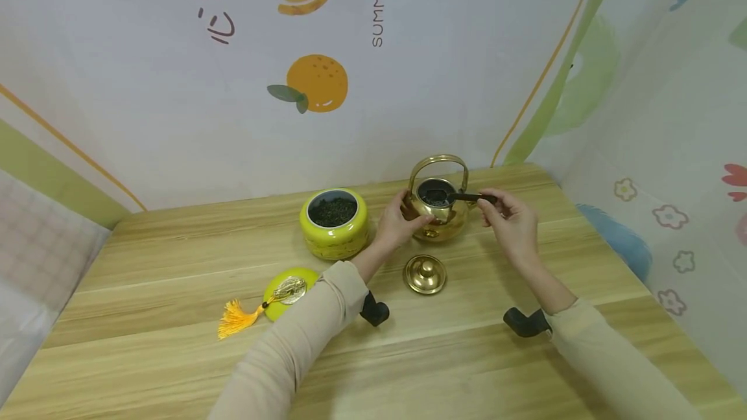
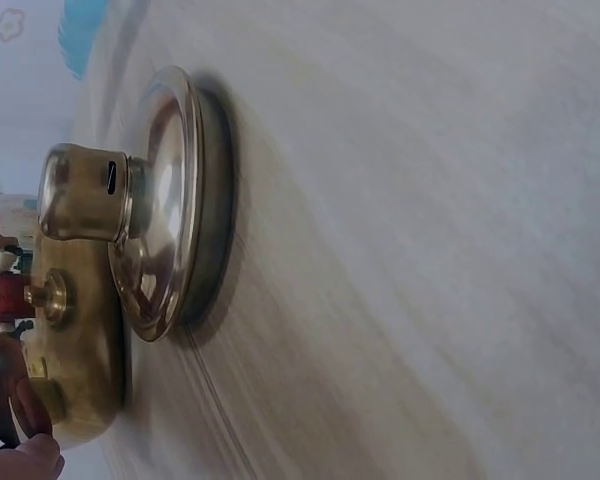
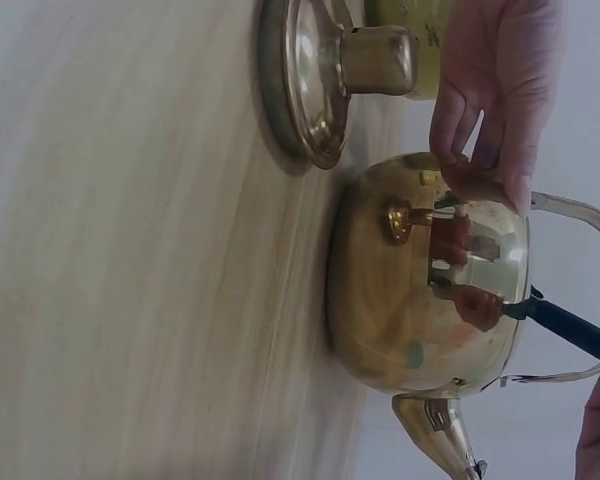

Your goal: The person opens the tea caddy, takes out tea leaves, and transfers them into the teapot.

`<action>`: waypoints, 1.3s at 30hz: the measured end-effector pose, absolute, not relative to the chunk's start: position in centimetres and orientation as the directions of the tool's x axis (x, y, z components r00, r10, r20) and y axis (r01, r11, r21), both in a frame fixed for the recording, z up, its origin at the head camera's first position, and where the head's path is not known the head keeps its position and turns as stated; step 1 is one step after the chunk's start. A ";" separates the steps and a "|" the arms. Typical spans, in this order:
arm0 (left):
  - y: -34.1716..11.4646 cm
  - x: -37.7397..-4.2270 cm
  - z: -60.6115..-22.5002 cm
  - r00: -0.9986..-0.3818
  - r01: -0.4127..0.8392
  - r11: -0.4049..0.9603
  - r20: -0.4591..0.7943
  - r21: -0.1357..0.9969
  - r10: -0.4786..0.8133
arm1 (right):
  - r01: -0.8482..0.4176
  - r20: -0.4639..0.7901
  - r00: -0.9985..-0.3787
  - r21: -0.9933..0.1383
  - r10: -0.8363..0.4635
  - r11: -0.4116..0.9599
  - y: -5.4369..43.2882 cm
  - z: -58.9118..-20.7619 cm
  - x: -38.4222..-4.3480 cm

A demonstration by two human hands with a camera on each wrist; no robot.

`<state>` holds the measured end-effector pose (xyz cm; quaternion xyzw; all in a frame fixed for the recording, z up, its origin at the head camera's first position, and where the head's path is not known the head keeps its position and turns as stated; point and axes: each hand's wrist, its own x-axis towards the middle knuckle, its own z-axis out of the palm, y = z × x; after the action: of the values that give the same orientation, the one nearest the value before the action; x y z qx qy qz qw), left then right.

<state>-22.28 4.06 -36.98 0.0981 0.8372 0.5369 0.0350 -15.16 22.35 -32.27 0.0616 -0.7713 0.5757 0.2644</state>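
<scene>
A shiny brass kettle (image 1: 441,229) with a raised hoop handle stands uncovered at the back of the table. My left hand (image 1: 399,220) grips its left side, thumb on the front of the body. My right hand (image 1: 513,222) pinches the handle of a dark scoop (image 1: 474,197), whose head dips into the kettle's mouth. In the right wrist view the scoop's handle (image 3: 570,328) slants over the rim, and the spout (image 3: 435,430) points away from the left hand. The brass kettle lid (image 2: 165,215) lies knob up in front of the kettle.
Left of the kettle stands a yellow-green jar (image 1: 334,242) of dark tea leaves. Its round lid (image 1: 287,289), with an orange tassel (image 1: 238,318), lies nearer on the wooden table (image 1: 443,355), partly behind the left sleeve. A printed white curtain (image 1: 438,96) hangs close behind.
</scene>
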 end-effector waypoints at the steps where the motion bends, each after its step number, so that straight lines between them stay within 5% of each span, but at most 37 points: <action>1: 4.0 -22.3 -37.0 -0.979 0.124 0.407 0.043 0.905 0.201 | -0.407 0.488 -0.850 -0.848 0.198 0.340 22.3 -32.3 -15.1; 10: 4.1 -22.3 -37.1 -0.978 0.117 0.393 0.036 0.912 0.207 | -0.460 0.539 -0.820 -0.820 0.193 0.340 23.8 -35.4 -16.8; 17: 4.0 -22.3 -37.3 -0.976 0.129 0.393 0.046 0.910 0.213 | -0.459 0.460 -0.824 -0.884 0.331 0.086 25.0 -35.4 -16.0; 25: 3.9 -22.5 -37.3 -0.973 0.144 0.378 0.060 0.915 0.225 | -0.531 0.392 -0.802 -0.815 0.451 -0.234 29.7 -37.2 -15.0; 32: 3.8 -22.6 -37.3 -0.973 0.135 0.378 0.051 0.916 0.226 | -0.426 0.221 -0.816 -0.855 0.533 -0.297 35.4 -41.0 -15.6; 39: 3.8 -22.6 -37.2 -0.971 0.141 0.381 0.052 0.914 0.234 | -0.246 0.132 -0.857 -0.954 0.499 -0.170 36.6 -42.3 -15.4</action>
<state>-22.62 3.82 -37.19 0.1132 0.8298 0.5449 0.0427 -15.41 36.56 -42.30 -0.1059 -0.5956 0.7574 0.2459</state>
